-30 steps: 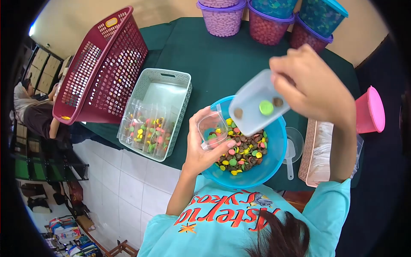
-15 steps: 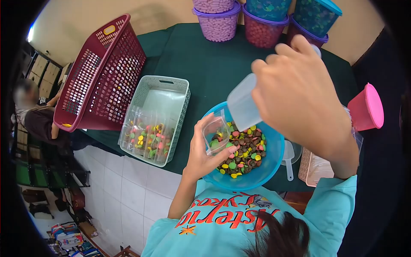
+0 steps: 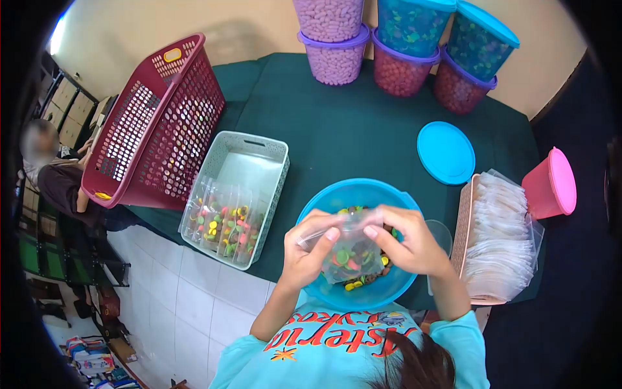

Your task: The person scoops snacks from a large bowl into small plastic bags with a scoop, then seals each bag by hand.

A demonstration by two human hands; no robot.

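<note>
A clear plastic bag (image 3: 355, 261) with green, pink and brown button-shaped candies in its lower part is held over a blue bowl (image 3: 405, 292). My left hand (image 3: 304, 249) pinches the bag's upper left side. At its upper right, my right hand (image 3: 413, 243) grips the top edge between thumb and fingers. Under the bag, loose brown, yellow and green candies (image 3: 354, 284) lie in the bowl, partly hidden by my hands. To the left, a pale green basket (image 3: 280, 185) holds several filled bags (image 3: 223, 217) in its near half.
A tall maroon basket (image 3: 152, 129) stands at the left. Several lidded tubs (image 3: 405, 71) are stacked at the back. On the right are a blue lid (image 3: 446, 153), a box of clear bags (image 3: 499, 236) and a pink tub (image 3: 549, 183). Another person (image 3: 61, 175) is at far left.
My right hand has come down from above the bowl, and the translucent scoop is out of it. It now grips the bag's top beside my left hand. The view has tilted slightly upward.
</note>
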